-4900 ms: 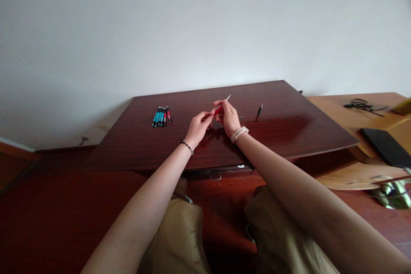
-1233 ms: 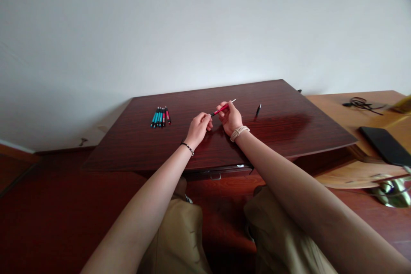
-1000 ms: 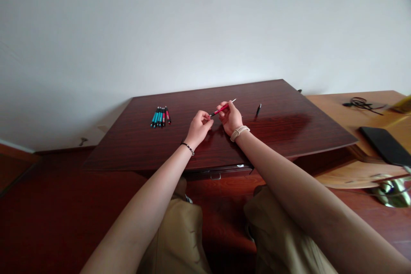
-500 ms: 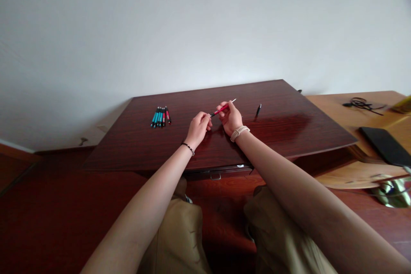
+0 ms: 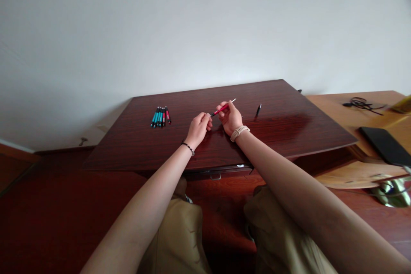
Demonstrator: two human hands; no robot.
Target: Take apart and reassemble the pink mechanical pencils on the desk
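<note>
A red pen barrel slants up to the right between my two hands, over the middle of the dark table. My left hand pinches its lower black end. The fingers of my right hand are closed around the red part, and a thin white rod, like a refill, sticks out beyond them. To the right lies a short black pen piece with a shiny end, touched by neither hand. Farther left, several blue and red pens lie side by side in a row.
The dark wooden table stands against a pale wall. On the lighter wooden desk at the right are a coiled black cable and a flat black device. A drawer handle shows below the table's front edge.
</note>
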